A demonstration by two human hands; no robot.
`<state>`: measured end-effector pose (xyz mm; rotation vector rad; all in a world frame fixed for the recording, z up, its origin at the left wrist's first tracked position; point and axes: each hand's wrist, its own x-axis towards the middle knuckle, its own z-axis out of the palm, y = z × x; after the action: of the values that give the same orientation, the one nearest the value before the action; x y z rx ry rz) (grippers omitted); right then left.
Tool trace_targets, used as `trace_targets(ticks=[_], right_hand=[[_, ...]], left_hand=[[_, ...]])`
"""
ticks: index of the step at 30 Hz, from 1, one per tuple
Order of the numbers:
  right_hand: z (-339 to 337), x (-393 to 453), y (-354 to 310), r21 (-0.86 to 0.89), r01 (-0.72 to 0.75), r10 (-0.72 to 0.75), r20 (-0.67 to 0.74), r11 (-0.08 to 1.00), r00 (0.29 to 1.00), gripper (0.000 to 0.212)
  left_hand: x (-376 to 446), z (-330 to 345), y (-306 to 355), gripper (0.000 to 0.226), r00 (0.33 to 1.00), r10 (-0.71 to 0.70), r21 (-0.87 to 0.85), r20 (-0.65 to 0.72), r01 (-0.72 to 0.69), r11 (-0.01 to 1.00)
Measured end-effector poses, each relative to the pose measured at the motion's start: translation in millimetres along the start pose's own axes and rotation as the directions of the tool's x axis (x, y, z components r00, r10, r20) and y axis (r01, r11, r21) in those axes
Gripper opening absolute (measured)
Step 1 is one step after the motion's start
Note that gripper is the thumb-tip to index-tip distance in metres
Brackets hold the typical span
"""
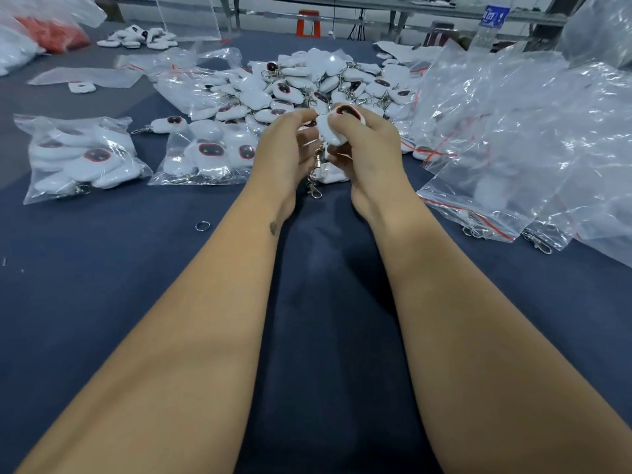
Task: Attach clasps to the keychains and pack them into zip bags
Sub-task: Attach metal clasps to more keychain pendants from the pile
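From the head camera I saw two filled zip bags [85, 159] lying left on the worktop [102, 285], while a big keychain heap [307, 87] waited unpacked, so I judged much remained. My right hand [369, 145] gripped one white plush keychain [337, 130]; my left hand [290, 145] pinched at its clasp [316, 162]. The bottle label [492, 17] was unreadable.

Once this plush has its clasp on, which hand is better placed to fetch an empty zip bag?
Probably the right hand. The loose zip bags are heaped on its side, just beyond it. The left hand pinches near the dangling clasp while the right grips the plush keychain, so the right must pass it over first.
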<state>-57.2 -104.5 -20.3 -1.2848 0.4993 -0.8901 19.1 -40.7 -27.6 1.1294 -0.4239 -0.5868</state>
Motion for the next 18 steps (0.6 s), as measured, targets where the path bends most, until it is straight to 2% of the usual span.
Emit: trace_targets(ticks=[4,7,9,11,12,14,15,17,18], right_hand=[[10.7,-5.5,0.0,0.189,-0.155,0.119,0.187,0.970,0.975,0.006],[14.4,-7.2,3.9,0.162,-0.279,0.236,0.242,0.947,0.941,0.012],[13.7,-4.5,6.8,0.107,-0.260,0.240,0.170,0.960,0.956,0.011],[7.1,0.1,10.2,0.020,-0.151,0.151,0.008,0.988,0.989,0.006],[1.2,3.7,12.9,-0.115,-0.064,0.054,-0.088,0.991,0.995,0.009],[-9.6,8.6,16.2,-0.403,0.059,-0.143,-0.182,0.913,0.973,0.002],[-12.6,10.0,17.0,-0.421,0.066,-0.168,-0.209,0.905,0.964,0.006],[-13.0,10.1,15.9,-0.294,0.038,-0.108,-0.225,0.955,0.968,0.012],[-10.6,10.2,16.0,-0.228,0.029,-0.071,-0.179,0.973,0.981,0.011]], left_hand=[[0.1,-1.1,1.1,0.034,0.998,-0.059,-0.140,0.017,0.061,0.988],[1.4,-3.9,-0.6,0.040,0.996,-0.088,-0.144,0.031,0.092,0.985],[1.9,-3.8,-1.4,0.044,0.996,-0.087,-0.093,0.035,0.090,0.992],[2.1,-3.0,-1.7,0.044,0.995,-0.087,-0.036,0.041,0.088,0.995],[2.3,-2.8,-2.0,0.042,0.995,-0.088,-0.002,0.040,0.088,0.996],[3.3,-3.6,-3.1,0.037,0.996,-0.089,0.046,0.024,0.087,0.995],[3.4,-3.9,-3.7,0.034,0.996,-0.087,0.043,0.018,0.086,0.995],[3.2,-3.4,-4.0,0.032,0.996,-0.086,0.018,0.013,0.086,0.996],[2.6,-2.7,-3.6,0.031,0.996,-0.084,-0.002,0.019,0.084,0.996]])
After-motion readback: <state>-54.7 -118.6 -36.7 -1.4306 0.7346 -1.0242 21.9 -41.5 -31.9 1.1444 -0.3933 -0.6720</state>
